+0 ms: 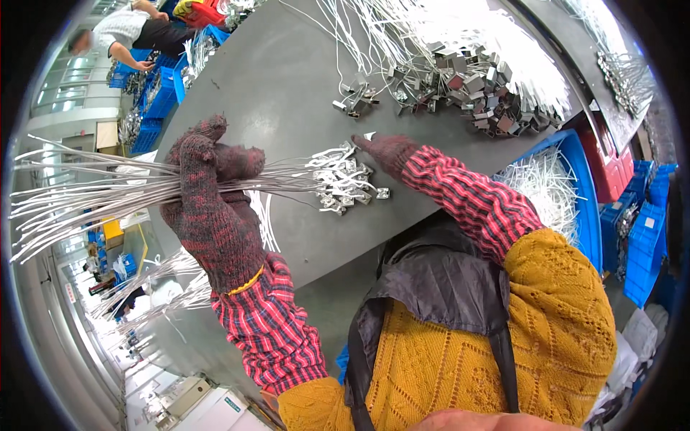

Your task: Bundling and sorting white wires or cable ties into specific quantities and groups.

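Note:
My left hand (215, 179), in a dark knitted glove, is closed around a bundle of thin grey-white wires (93, 187). The wires' long tails stick out to the left past the table edge. On the hand's right side, the bundle ends in a cluster of small metal end pieces with white leads (343, 179), over the grey tabletop. Just beyond that cluster is my right hand (392, 152), gloved too, its fingers drawn together. A small white spot shows at its fingertips; whether it is a held piece cannot be made out.
A large heap of white wires with square metal ends (481, 93) covers the table's far right. Beside the table's right edge stands a blue bin (586, 187) of white wires. More wire bundles (172, 284) lie at left. A co-worker (129, 36) stands by blue crates at far left.

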Demonstrator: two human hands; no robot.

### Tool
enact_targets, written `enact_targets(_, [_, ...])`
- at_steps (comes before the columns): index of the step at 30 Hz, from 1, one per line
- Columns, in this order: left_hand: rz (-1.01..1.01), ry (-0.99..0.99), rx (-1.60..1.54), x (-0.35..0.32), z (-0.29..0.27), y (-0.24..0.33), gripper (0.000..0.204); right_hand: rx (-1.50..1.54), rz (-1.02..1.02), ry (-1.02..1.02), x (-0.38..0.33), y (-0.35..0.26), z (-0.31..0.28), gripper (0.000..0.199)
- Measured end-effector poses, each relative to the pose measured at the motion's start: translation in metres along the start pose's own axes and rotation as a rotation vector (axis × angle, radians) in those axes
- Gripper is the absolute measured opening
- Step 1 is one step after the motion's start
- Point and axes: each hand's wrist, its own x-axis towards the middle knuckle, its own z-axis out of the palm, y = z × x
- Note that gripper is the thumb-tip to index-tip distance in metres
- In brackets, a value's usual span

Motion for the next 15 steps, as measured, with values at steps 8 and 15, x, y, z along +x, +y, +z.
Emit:
enact_targets(8, [0.106,-0.018,0.046,0.0,-0.008,-0.006,0.036,0.145,0.184,-0.094,0.035,-0.009,0.002,0.059])
enact_targets(15, [0.101,-0.155,-0.252,-0.002,-0.017,-0.009,0.032,0.416,0.193,-0.126,0.014,-0.005,0.002,0.07])
